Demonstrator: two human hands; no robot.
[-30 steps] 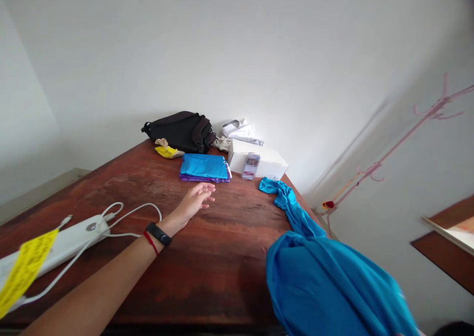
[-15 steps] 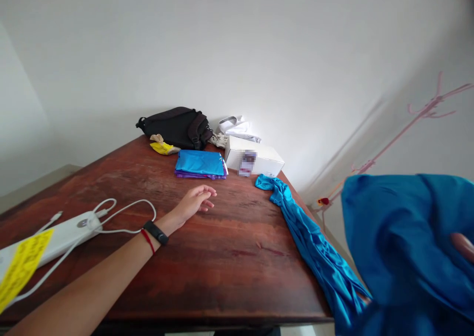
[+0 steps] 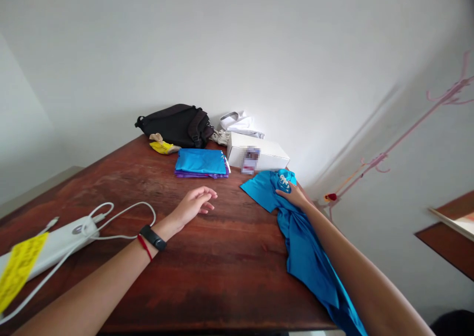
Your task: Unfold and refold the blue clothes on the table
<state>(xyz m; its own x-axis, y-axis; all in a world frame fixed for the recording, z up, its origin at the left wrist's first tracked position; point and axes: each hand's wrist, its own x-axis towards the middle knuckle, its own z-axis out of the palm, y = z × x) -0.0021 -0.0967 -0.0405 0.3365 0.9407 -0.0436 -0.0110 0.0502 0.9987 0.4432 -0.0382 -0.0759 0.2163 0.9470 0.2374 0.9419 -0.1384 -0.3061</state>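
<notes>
1. The long, shiny blue cloth garment [image 3: 307,249] lies along the right side of the reddish-brown wooden worktop [image 3: 218,281]; its long axis slants from beside the white cardboard box [image 3: 272,157] to the near right corner, where it runs past the edge.
2. The right hand [image 3: 295,196] is the nearer, touching the garment's bunched far end; its forearm reaches forward and leftward over the cloth; thumb and fingers are parted, but whether they pinch any fabric, one cannot tell.
3. The left hand [image 3: 192,206] is well apart, left of the garment; it is empty, half open, fingers loosely curled and pointing rightward, near the folded blue and purple cloth stack [image 3: 202,161].
</notes>
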